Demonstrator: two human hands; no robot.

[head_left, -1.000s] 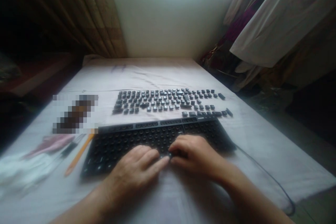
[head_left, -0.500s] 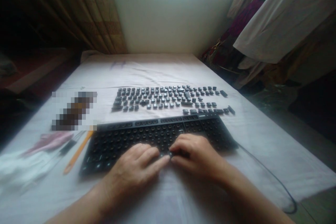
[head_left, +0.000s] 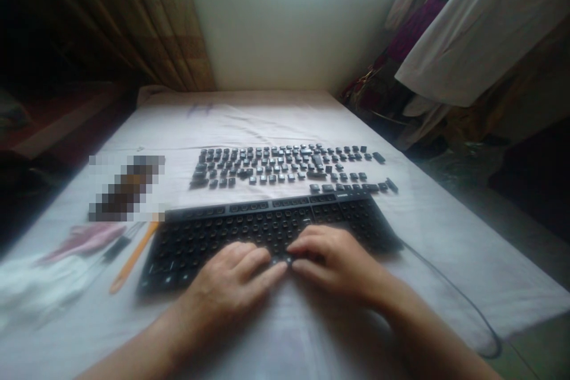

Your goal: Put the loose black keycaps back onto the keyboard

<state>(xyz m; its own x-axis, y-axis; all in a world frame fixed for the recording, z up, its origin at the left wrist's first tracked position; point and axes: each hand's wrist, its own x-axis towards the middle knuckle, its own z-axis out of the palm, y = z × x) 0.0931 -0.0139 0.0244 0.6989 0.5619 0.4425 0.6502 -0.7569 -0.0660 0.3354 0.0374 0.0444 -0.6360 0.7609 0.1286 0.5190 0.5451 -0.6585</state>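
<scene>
A black keyboard (head_left: 249, 222) with most of its keycaps off lies tilted slightly on the cloth-covered table. My left hand (head_left: 236, 276) rests on its front edge near the middle, fingers bent and thumb pointing right. Facing it, my right hand (head_left: 332, 258) has its index finger and thumb close together at the same edge. Both sets of fingertips nearly meet over a small part that is too blurred and covered to make out. Beyond the keyboard, loose black keycaps (head_left: 271, 161) stand in rows.
An orange-handled tool (head_left: 133, 258) lies left of the keyboard, with a pink cloth (head_left: 89, 238) and a white cloth (head_left: 48, 291) further left. A pixelated dark item (head_left: 127, 187) is behind them. The keyboard cable (head_left: 458, 291) curves over the table's right side.
My right thumb has drawn slightly away from my left thumb. The keyboard and the loose keycaps look almost unchanged.
</scene>
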